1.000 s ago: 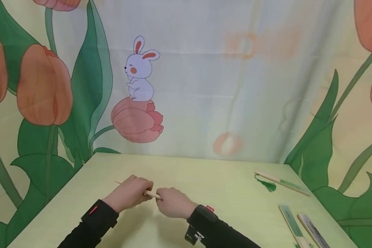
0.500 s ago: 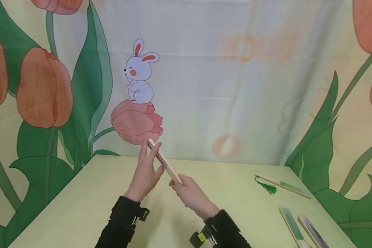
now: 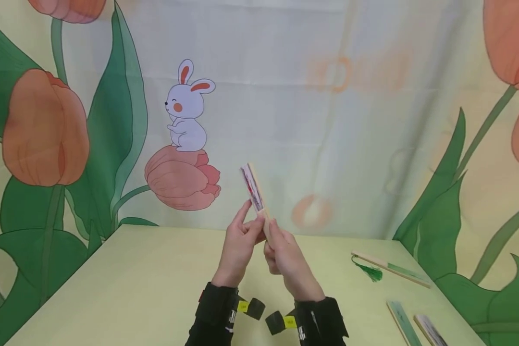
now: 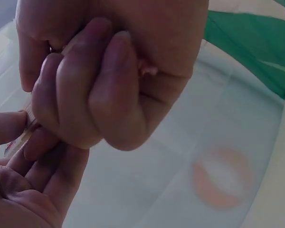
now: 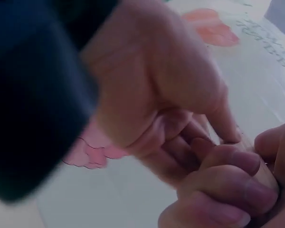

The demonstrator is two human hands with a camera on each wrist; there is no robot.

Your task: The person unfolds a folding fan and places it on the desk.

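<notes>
A folded hand fan [image 3: 253, 190] with a patterned dark and red strip stands tilted up above the table, its top leaning left. My left hand [image 3: 238, 242] pinches it partway along between thumb and fingers. The right hand [image 3: 290, 259] grips the fan's lower end, thumb along it and fingers curled. In the left wrist view, a small pink bit [image 4: 147, 69] peeks out of the right hand's curled fingers [image 4: 116, 95]. The left hand [image 5: 156, 80] meets the right hand [image 5: 223, 190] at the fan in the right wrist view. Most of the fan's lower end is hidden.
On the table's right side lies a folded fan [image 3: 408, 275] with a green tassel [image 3: 373, 274]. Nearer the front edge are a green fan [image 3: 403, 322] and a dark-patterned fan [image 3: 430, 330]. A printed curtain [image 3: 264, 120] hangs behind the table [image 3: 155, 269].
The fan has swung from low and nearly level to upright, and both hands have risen and shifted right. The left hand has gone from extended fingers along the fan to a pinch on it.
</notes>
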